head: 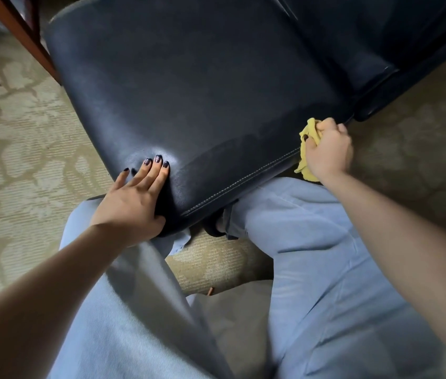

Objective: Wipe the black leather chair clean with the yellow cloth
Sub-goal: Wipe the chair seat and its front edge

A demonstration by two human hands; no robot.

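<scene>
At the seat's near right corner, my right hand [328,150] squeezes the crumpled yellow cloth [308,149], which hangs downward. My left hand [131,198] lies flat, fingers spread, holding nothing, on the black leather chair [202,86], shiny and stitched.

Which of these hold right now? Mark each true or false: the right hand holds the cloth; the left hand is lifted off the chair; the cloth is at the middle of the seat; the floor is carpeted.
1. The right hand holds the yellow cloth. True.
2. The left hand is lifted off the chair. False: it rests flat on the seat's front corner.
3. The cloth is at the middle of the seat. False: it is bunched at the seat's right edge.
4. The floor is patterned carpet. True.
</scene>
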